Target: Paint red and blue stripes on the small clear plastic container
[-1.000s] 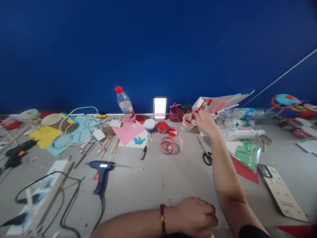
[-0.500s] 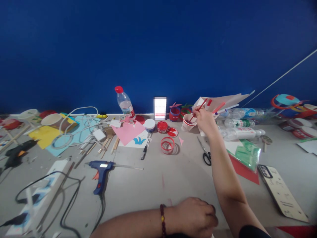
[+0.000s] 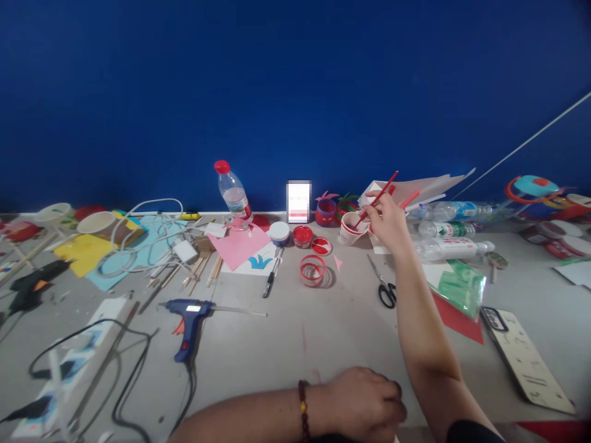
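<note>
My right hand (image 3: 389, 220) reaches forward and grips a thin red paintbrush (image 3: 390, 182). The brush slants, its lower end inside a white paper cup (image 3: 349, 236) with red bands. My left hand (image 3: 364, 400) is at the near edge of the table, its fingers curled inward. What it may hold is hidden, though a sliver of something white shows beneath. Left of the cup are an open jar of red paint (image 3: 303, 235) and its red-smeared lid (image 3: 322, 246). A clear ring with red edges (image 3: 313, 271) rests in front of them.
Black-handled scissors (image 3: 386, 294) lie beside my right forearm. A blue glue gun (image 3: 187, 326) with its cord and a power strip (image 3: 74, 363) occupy the left. Plastic bottles (image 3: 455, 248) lie at right, near a phone (image 3: 529, 360). A capped bottle (image 3: 233, 194) stands by the blue wall.
My right hand has shifted slightly right, and the brush's upper end now points higher and further right. Its lower end stays in the cup. My left hand has not moved.
</note>
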Demonstrator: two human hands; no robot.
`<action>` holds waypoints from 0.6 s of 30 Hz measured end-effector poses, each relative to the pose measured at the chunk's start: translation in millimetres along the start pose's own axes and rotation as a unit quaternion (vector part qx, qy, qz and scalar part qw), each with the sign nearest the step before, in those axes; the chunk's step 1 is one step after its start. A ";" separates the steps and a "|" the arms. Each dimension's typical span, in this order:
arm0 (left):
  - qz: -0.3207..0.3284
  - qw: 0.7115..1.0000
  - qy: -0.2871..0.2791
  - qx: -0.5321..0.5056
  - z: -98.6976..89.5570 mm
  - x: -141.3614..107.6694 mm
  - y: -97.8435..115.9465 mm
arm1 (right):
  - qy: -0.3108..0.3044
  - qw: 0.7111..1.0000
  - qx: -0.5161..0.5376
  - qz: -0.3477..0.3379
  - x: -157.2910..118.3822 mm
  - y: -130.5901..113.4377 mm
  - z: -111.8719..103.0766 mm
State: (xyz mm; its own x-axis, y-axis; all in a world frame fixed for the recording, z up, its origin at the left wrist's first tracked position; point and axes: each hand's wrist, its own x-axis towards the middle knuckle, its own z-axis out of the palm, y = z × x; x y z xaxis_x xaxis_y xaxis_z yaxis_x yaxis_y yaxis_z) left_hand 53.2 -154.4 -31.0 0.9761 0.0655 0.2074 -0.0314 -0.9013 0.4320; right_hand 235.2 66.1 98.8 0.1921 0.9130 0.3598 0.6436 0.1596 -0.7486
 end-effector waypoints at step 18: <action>-0.004 1.000 -0.010 -0.013 -4.1 1.0 0.8 | 0.014 0.995 -0.100 -0.002 3.0 2.9 3.5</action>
State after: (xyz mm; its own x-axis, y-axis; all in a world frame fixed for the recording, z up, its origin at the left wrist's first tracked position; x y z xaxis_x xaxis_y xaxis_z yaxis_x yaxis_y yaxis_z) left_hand 53.2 -153.2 -26.9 0.9805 0.0641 0.1855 -0.0283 -0.8890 0.4571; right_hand 235.1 70.6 95.8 0.2078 0.9017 0.3790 0.7780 0.0825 -0.6228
